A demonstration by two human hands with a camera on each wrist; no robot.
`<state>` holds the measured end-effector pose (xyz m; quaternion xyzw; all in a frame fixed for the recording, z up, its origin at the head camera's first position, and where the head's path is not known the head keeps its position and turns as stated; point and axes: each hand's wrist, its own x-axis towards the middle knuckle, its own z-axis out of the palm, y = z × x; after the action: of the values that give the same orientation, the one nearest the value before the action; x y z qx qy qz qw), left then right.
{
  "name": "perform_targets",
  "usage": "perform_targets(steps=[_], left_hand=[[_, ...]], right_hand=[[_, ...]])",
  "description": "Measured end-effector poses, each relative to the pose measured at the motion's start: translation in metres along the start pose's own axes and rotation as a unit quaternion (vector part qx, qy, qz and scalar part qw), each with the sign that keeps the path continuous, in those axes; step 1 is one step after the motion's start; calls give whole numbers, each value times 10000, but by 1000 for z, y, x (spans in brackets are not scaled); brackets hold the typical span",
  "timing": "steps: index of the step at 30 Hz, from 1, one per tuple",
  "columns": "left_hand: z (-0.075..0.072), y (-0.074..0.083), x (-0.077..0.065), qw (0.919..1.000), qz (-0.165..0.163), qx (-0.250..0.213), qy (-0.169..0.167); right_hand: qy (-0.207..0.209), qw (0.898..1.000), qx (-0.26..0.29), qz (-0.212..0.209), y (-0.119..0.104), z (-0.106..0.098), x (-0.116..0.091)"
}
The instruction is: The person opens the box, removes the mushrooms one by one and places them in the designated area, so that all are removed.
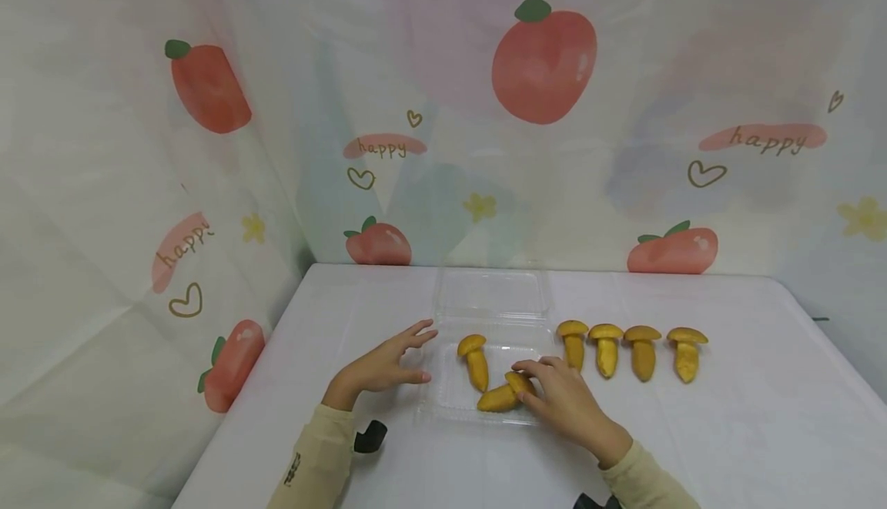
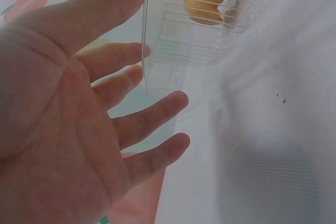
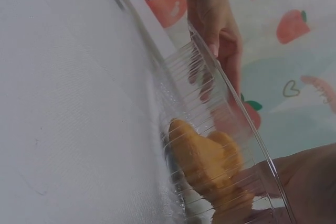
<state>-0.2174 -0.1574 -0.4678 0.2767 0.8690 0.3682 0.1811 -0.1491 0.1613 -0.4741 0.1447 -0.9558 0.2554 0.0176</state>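
Note:
A clear plastic clamshell box lies opened on the table, its lid folded back toward the wall. Inside are two yellow toy mushrooms. One mushroom lies lengthwise at the left; the other mushroom lies crosswise near the front. My right hand reaches over the box's right wall and pinches the cap of the crosswise one between thumb and fingers. In the right wrist view that mushroom shows through the ribbed wall. My left hand is spread, its fingertips at the box's left rim.
Several more yellow mushrooms stand in a row on the white table, right of the box. A patterned cloth wall rises behind and along the left. Black wrist mounts hang by the sleeves.

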Motion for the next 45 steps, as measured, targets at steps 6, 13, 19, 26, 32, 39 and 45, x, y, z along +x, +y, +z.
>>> perform_targets(steps=[6, 13, 19, 26, 32, 39, 45], left_hand=[[-1, 1, 0, 10000, -3, 74, 36], [0, 2, -1, 9999, -90, 69, 36], [0, 2, -1, 9999, -93, 88, 51], [0, 2, -1, 9999, -100, 69, 48], [0, 3, -1, 10000, -59, 72, 23], [-1, 0, 0, 9999, -1, 156, 1], [0, -1, 0, 9999, 9, 136, -15]], right_hand=[[377, 9992, 6, -165, -1, 0, 1], [799, 9951, 513, -274, 3, -3, 4], [921, 9877, 1157, -511, 5, -8, 5], [983, 9785, 1630, -798, 7, -16, 6], [994, 9704, 2034, -837, 12, -21, 7], [976, 9442, 2919, -1174, 17, -30, 9], [867, 9414, 3085, -1049, 19, -35, 8]])
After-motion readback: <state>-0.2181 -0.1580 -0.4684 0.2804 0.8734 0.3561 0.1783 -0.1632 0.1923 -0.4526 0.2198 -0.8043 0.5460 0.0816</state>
